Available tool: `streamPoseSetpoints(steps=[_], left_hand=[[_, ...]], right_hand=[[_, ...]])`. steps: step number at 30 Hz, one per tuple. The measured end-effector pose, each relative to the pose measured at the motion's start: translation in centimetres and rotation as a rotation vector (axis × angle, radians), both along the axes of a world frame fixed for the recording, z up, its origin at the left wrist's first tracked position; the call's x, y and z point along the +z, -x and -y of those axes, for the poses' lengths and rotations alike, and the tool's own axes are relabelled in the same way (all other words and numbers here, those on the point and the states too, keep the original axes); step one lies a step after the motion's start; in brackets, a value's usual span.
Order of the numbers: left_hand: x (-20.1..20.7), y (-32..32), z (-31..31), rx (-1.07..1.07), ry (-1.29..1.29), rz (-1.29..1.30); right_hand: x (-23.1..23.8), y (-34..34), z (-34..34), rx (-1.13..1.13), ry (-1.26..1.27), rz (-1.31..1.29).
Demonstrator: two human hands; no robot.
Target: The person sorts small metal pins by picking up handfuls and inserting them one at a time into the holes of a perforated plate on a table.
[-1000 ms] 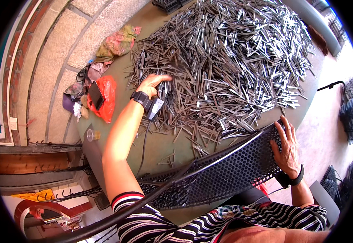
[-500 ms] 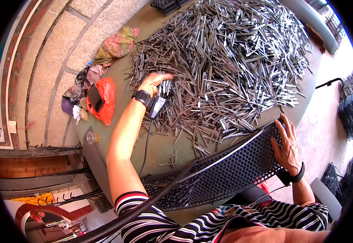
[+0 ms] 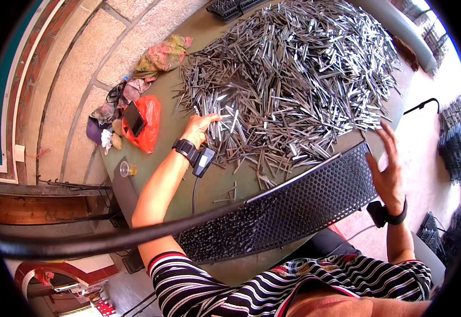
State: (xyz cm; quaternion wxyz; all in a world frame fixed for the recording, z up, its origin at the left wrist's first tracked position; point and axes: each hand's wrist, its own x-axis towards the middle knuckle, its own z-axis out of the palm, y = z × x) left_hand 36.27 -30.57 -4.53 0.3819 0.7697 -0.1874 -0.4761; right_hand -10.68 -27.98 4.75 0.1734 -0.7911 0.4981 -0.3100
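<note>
A large heap of thin metal strips [image 3: 294,79] covers the far part of the table. My left hand [image 3: 200,128] is at the heap's near left edge, thumb stretched over bright strips and the other fingers curled among them, partly hidden. A black perforated panel [image 3: 315,195] lies slantwise across the near side, tilted toward me. Its left part is dotted with many small pieces; the holes at the right show bare. My right hand [image 3: 390,171] is open beside the panel's right end, fingers spread and pointing up, thumb close to the edge; contact is unclear.
A black bar [image 3: 109,239] crosses low in front of my left arm. A red plastic bag [image 3: 148,124] with a dark phone-like slab, crumpled cloths [image 3: 162,55] and a clear cup [image 3: 128,169] are on the left. Stacked dark racks [image 3: 454,153] stand on the floor at right.
My right hand has lifted off the panel, its fingers spreading. The panel's tilt has shifted, showing more of its face. Around my left hand strips have fanned out, some blurred by motion.
</note>
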Motion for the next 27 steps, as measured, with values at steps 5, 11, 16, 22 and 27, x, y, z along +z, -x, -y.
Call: streamPoseSetpoints(steps=[5, 11, 16, 22, 27], left_hand=[[3.8, 1.6, -1.2, 0.015, 0.119, -0.227], [6.2, 0.2, -2.1, -0.055, 0.363, -0.226], [7.7, 1.2, 1.4, -0.022, 0.304, -0.308], [6.7, 4.2, 0.2, -0.128, 0.370, -0.459], [7.3, 8.0, -0.8, -0.267, 0.223, -0.453]], right_hand=[[9.1, -2.9, 0.3, 0.342, -0.587, 0.823], [6.9, -12.6, 4.8, 0.666, -1.131, 0.815], [0.8, -20.7, 7.8, 0.833, -1.387, 0.330], [-2.6, -26.9, 10.4, 0.603, -1.484, 0.845], [-5.0, -29.4, 11.7, 0.349, -1.327, 0.731]])
